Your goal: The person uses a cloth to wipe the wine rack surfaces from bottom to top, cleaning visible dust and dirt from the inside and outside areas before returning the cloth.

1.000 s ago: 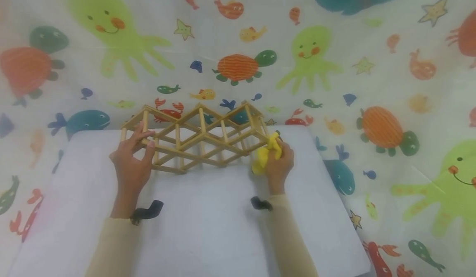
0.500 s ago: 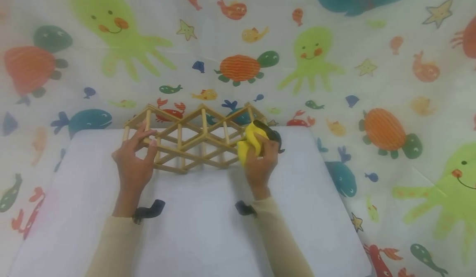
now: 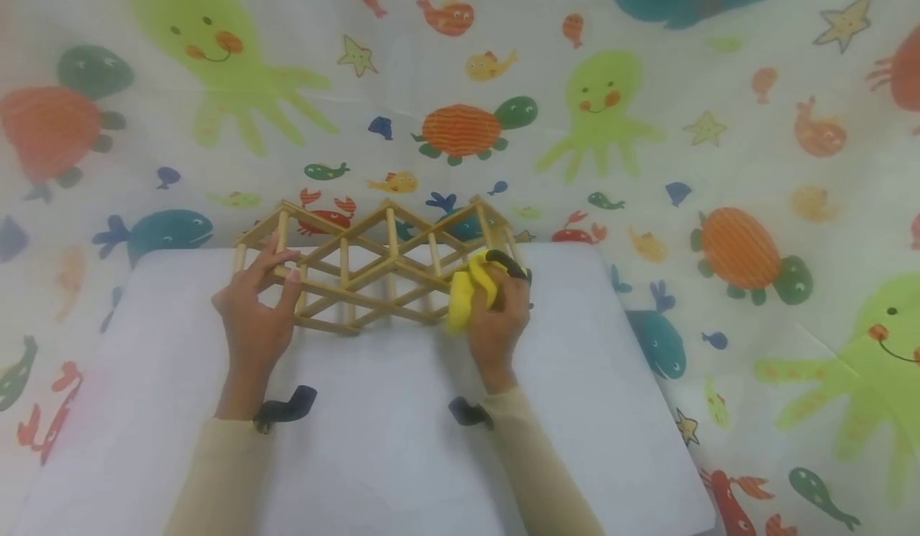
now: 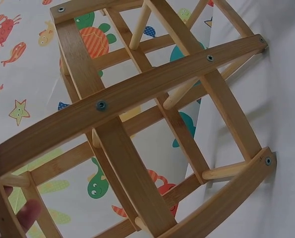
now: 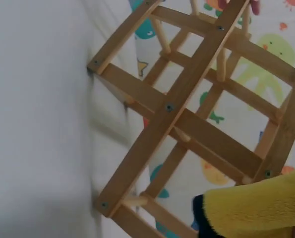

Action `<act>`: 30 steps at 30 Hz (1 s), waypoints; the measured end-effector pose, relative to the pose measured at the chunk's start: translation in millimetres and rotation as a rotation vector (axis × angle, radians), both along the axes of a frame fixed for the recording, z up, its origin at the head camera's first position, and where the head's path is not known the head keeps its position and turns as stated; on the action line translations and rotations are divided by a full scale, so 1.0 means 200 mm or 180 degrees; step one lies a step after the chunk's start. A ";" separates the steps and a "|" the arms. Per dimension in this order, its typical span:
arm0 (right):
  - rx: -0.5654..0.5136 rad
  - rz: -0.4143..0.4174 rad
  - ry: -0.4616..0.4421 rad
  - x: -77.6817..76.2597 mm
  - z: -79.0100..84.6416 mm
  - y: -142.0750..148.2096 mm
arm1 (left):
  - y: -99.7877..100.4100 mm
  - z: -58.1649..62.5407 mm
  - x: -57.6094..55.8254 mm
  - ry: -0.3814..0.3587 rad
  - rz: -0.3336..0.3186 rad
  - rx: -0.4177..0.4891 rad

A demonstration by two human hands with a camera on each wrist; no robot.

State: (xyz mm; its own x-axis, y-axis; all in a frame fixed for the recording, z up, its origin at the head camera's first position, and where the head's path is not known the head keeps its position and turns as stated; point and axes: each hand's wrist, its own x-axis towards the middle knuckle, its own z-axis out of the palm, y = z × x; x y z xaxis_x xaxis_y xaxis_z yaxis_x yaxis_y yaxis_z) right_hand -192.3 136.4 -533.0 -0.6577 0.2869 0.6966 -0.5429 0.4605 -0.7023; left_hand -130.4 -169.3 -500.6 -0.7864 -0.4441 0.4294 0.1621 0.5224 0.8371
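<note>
A lattice wine rack [image 3: 394,263] of light wooden slats and round rods stands on the white table. My left hand [image 3: 253,324] holds the rack's left end; in the left wrist view, fingertips [image 4: 29,216] show behind a slat. A bunched yellow cloth [image 3: 461,300] with a dark side is gripped in my right hand [image 3: 499,324], at the front of the rack's right part. From the right wrist, the cloth [image 5: 256,206] appears beside the slats [image 5: 169,107], its dark edge towards them. Whether it touches the wood is hard to tell.
The white table [image 3: 374,440] extends in front of the rack and to both sides. Behind it hangs a curtain [image 3: 460,57] printed with sea animals. A black strap piece [image 3: 287,405] sticks out from each wrist.
My right hand has moved left with the cloth, from the rack's right end to the front of its right part. The left hand and the rack stay in place.
</note>
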 end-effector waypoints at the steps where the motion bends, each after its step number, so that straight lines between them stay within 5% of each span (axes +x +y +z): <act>1: 0.0043 0.0050 -0.0045 0.00 0.00 -0.01 | 0.00 0.00 0.00 0.0005 0.0009 -0.0008; 11: 0.0649 0.0737 -0.0851 0.11 0.02 -0.03 | 0.01 0.00 0.00 -0.0016 0.0047 0.0006; 17: 0.0324 0.1180 -0.0654 0.21 0.15 -0.07 | 0.01 0.01 -0.01 -0.0003 0.0038 -0.0017; 22: 0.0251 0.1231 -0.0332 0.21 0.23 -0.19 | 0.01 0.01 -0.01 0.0034 0.0029 0.0022; 30: 0.0516 0.1096 -0.0466 0.15 0.19 -0.35 | 0.00 0.01 -0.01 -0.0012 0.0006 0.0061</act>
